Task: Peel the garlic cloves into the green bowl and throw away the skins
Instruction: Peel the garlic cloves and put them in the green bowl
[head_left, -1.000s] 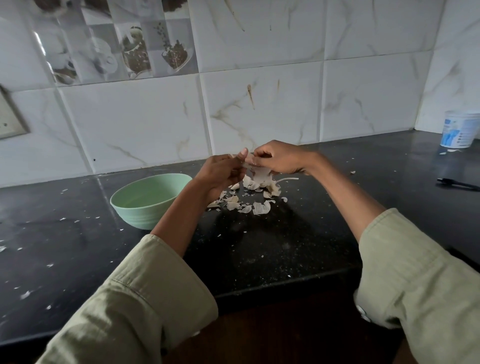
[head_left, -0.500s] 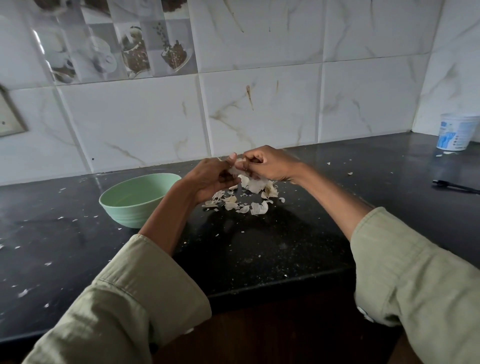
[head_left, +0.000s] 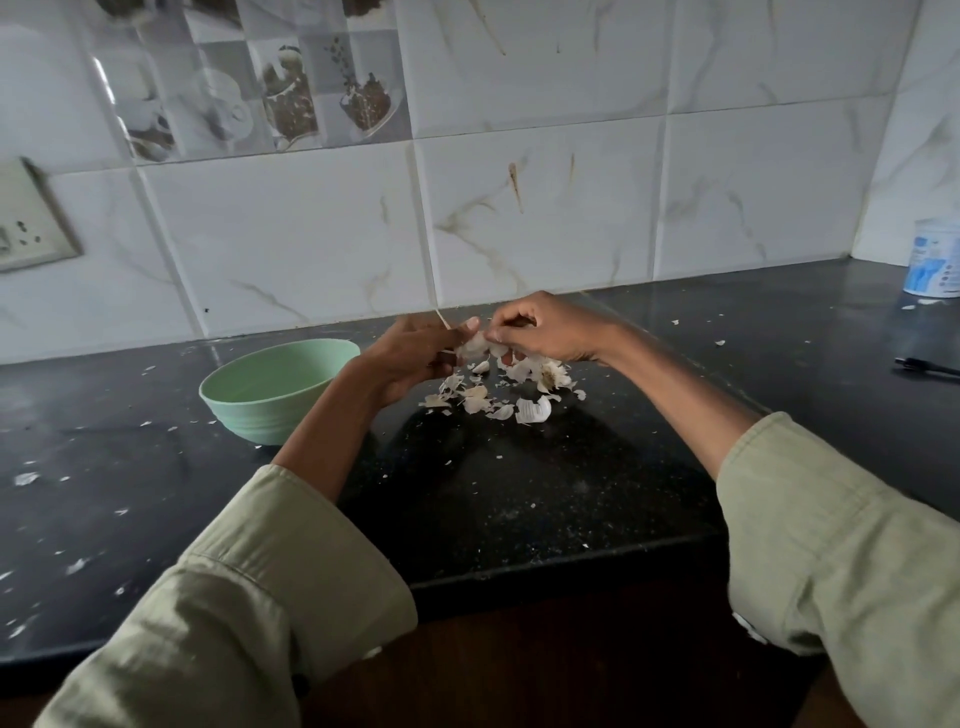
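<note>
Above the black counter my left hand (head_left: 415, 348) and my right hand (head_left: 540, 327) meet over a piece of garlic (head_left: 475, 345). The left hand grips it from the left, with a thin stem sticking up beside its thumb. My right fingertips pinch the white skin on its right side. Below the hands lies a loose pile of garlic skins (head_left: 506, 395). The green bowl (head_left: 270, 395) stands on the counter left of my left forearm; what it holds is hidden from this angle.
A white and blue tub (head_left: 935, 265) stands at the far right by the tiled wall, with a dark pen-like thing (head_left: 927, 366) lying in front of it. Small skin flakes dot the counter (head_left: 571, 493). A wall socket (head_left: 31, 228) sits at the left.
Both hands stay together on the garlic, lifted slightly above the skin pile. The view has shifted a little, so the bowl and the tub sit differently in frame.
</note>
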